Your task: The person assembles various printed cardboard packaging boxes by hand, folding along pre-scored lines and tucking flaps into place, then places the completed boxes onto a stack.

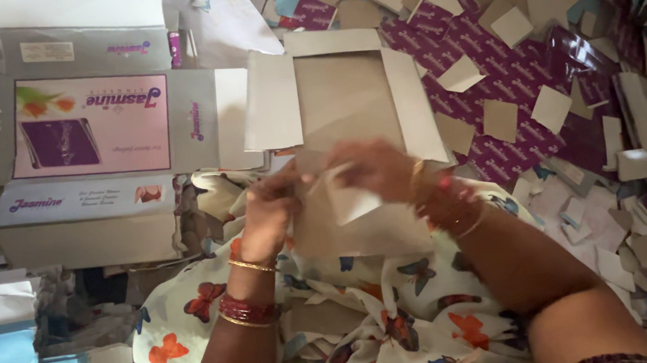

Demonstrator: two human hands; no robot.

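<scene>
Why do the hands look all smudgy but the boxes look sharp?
In the head view, the left hand, the right hand and the small paper piece between them are smeared by motion blur; the flattened pink-and-grey box lies crisp in even, soft light, without hard shadows.
</scene>
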